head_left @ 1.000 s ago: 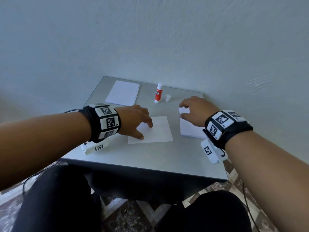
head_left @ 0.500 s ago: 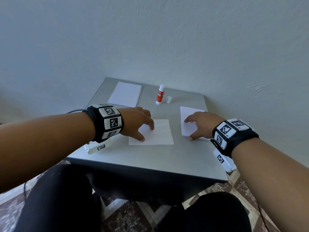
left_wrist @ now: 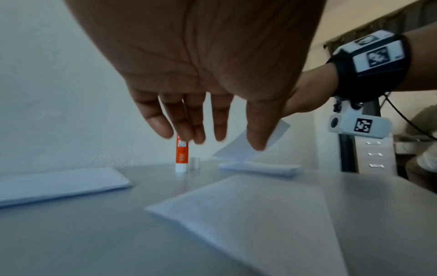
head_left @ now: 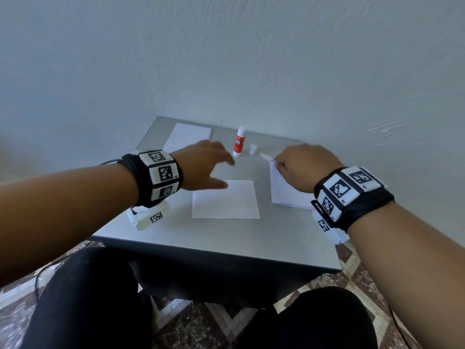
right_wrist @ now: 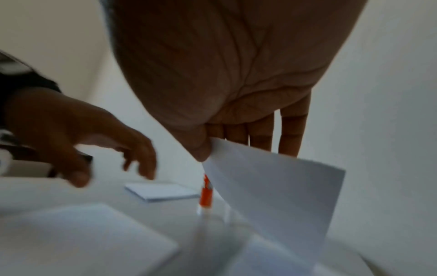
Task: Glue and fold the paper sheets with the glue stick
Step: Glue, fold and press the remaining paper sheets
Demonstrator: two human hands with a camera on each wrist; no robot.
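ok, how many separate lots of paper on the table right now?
3, plus one sheet lifted in the right hand. A pile far left, a single sheet in the centre, a stack on the right. Sheets per stack can't be told.

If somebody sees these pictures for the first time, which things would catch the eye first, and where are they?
First, the orange glue stick standing upright at the far edge of the grey table, its cap off beside it. Next, the right hand pinching a lifted sheet above the stack on the right, while the left hand hovers open near the single sheet in the middle.
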